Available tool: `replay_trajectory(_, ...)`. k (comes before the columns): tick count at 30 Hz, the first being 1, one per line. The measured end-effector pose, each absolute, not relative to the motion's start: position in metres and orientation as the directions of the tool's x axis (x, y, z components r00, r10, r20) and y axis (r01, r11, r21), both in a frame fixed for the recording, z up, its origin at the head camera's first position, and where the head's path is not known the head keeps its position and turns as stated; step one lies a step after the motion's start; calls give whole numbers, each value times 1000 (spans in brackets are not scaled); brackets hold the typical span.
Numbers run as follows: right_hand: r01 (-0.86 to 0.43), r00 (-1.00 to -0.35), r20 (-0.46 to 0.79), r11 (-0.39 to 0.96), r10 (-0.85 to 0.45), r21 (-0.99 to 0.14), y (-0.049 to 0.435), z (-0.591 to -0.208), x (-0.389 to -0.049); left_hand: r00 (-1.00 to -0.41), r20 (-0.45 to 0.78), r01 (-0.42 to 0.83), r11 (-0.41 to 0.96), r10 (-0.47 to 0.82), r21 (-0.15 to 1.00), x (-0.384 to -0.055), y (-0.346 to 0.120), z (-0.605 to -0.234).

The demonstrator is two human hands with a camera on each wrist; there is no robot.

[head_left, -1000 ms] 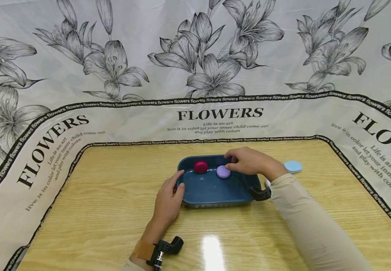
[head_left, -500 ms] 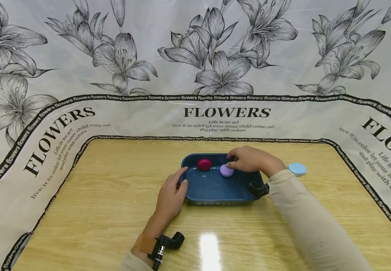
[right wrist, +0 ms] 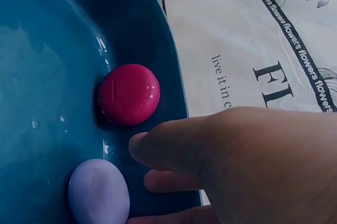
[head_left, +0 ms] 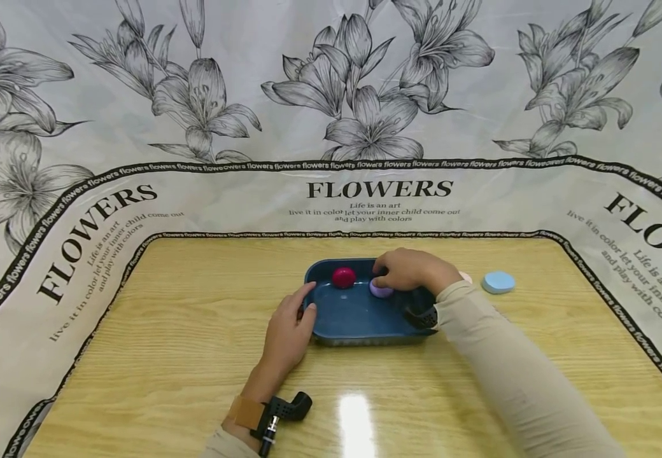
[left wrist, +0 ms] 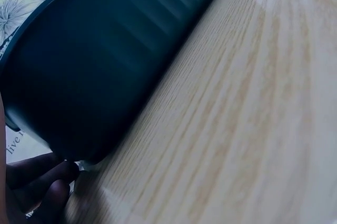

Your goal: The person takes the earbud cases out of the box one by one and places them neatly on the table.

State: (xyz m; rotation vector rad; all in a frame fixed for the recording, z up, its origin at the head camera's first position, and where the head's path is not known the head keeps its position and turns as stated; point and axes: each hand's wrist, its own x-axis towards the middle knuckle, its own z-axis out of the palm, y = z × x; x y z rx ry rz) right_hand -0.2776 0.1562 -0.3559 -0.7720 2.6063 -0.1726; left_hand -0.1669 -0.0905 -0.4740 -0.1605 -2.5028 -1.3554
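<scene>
Your left hand (head_left: 286,334) holds the left rim of the dark blue tray (head_left: 359,318), a grip best made light but steady so nothing slides. Right of the red piece (head_left: 343,278), the lilac piece (head_left: 380,292) lies inside with your right hand (head_left: 408,270) at its far side, fingers loosely extended, gripping nothing; move them gently, as the pale blue piece (head_left: 498,282) sits outside on the bench (head_left: 165,318).
</scene>
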Motion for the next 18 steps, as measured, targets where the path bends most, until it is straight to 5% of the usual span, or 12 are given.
replay_trajectory(18, -487, -786, -340, 856, -516, -171, 140, -372, -274, -950, 310, 236, 554, -41, 798, -167, -91, -476)
